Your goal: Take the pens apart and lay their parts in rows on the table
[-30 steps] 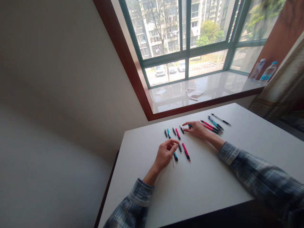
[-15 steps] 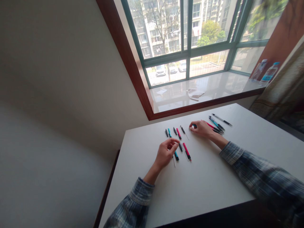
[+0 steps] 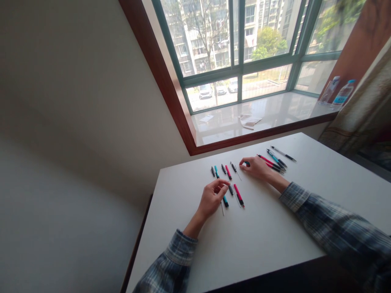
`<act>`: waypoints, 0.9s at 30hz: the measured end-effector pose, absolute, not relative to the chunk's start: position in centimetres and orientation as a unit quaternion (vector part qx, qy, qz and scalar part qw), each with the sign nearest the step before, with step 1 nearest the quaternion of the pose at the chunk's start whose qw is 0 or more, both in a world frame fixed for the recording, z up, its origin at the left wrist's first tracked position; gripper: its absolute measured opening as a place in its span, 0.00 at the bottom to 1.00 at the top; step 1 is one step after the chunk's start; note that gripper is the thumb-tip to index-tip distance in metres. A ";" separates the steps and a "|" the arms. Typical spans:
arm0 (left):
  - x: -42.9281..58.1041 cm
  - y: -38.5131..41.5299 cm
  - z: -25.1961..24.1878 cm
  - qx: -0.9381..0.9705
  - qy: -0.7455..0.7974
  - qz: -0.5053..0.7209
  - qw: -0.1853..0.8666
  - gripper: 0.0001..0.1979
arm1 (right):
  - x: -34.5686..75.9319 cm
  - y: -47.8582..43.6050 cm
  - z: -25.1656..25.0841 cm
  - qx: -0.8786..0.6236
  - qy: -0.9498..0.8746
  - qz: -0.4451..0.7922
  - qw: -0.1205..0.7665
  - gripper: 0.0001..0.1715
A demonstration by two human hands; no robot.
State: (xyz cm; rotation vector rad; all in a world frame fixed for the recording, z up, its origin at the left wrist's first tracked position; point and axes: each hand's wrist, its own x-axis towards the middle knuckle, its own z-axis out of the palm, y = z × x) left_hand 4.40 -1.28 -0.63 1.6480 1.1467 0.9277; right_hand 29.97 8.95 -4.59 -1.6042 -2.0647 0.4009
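My left hand hovers over or rests on the near pen parts, thumb and index tip drawn close together; whether anything is between them I cannot make out. Under and beside it lie a teal barrel piece, a black piece and a red barrel with thin refills. Farther back are black pieces, a teal piece and a red piece. My right hand is closed around a teal pen part, mostly hidden by the fingers, just right of a small black tip with a refill.
Red pens, teal pens and a clear-and-black pen lie beyond my right wrist on the white table. Behind stands a windowsill with a cloth and two plastic bottles. A wall borders the left.
The whole view has shifted slightly. My right hand has moved a little left relative to the red pens, showing more of them; my left hand stays nearly in place.
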 end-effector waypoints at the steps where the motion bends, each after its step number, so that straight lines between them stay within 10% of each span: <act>1: 4.4 -1.3 -0.7 0.666 0.463 0.375 0.449 0.14 | 29.9 8.9 -4.5 -0.585 -0.759 0.147 0.245 0.13; 27: 4.2 -1.2 -1.0 0.668 0.465 0.372 0.446 0.15 | 28.6 8.4 -4.3 -0.562 -0.777 0.137 0.247 0.15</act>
